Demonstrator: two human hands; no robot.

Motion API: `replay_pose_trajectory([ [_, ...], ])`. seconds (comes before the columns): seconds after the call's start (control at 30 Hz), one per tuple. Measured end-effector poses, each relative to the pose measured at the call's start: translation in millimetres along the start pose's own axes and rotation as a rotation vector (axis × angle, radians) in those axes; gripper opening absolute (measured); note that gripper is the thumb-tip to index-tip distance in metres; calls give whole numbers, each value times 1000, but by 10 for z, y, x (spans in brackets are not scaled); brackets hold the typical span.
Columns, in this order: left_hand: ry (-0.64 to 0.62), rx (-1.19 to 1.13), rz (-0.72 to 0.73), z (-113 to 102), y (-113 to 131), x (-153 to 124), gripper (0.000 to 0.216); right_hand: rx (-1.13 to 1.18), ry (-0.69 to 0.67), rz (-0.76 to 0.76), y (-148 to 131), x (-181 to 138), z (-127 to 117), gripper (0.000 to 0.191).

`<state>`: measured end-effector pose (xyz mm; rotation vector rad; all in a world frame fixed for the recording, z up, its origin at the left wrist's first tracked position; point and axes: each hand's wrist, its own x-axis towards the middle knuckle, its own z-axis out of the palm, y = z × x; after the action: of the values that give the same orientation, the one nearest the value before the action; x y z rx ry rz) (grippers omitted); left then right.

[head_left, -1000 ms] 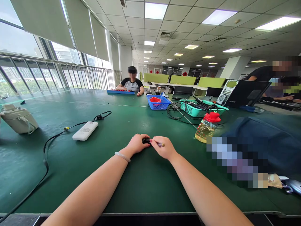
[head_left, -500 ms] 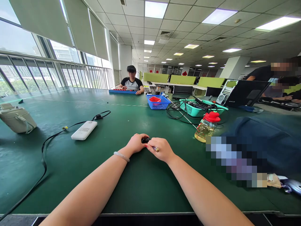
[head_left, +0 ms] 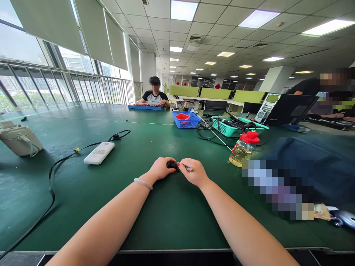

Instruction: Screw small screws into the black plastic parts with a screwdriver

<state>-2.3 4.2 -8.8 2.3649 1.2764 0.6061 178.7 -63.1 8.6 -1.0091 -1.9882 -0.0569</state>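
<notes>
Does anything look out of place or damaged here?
Black cables spill over the rim of the turquoise basket and loop onto the green table, which looks untidy. Nothing odd shows by the left hand, on a small black object, or the right hand, holding a pen-like tool.

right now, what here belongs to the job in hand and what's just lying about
Likely the job:
small black object, in the left hand
pen-like tool, in the right hand

Lying about, seemingly:
white device
red-lidded bottle
blue basket
teal basket
</notes>
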Motion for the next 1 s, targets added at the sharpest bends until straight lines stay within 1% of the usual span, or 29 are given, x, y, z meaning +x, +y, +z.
replay_pose_trajectory([
  [0.13,-5,17,-5,-25,28,-12,39,210,67,242,87,5,-15,33],
  [0.2,-3,17,-2,-38,48,-22,37,304,100,338,141,4,-20,32],
  [0.27,-4,15,-3,-49,64,-30,36,400,107,415,199,0,-15,33],
  [0.43,-7,6,-8,-64,86,-39,36,584,15,519,282,-12,9,38],
  [0.53,-12,-7,-8,-70,94,-40,35,657,58,570,258,0,-12,37],
  [0.63,-11,0,-20,-73,100,-40,36,720,114,582,220,14,-43,36],
  [0.73,-11,-9,-15,-71,100,-38,35,722,85,558,207,13,-44,33],
  [0.87,-15,-41,-9,-68,95,-37,34,622,35,495,201,-5,-17,33],
  [1.0,-15,-24,-4,-63,84,-34,35,518,-2,442,137,0,-36,32],
])
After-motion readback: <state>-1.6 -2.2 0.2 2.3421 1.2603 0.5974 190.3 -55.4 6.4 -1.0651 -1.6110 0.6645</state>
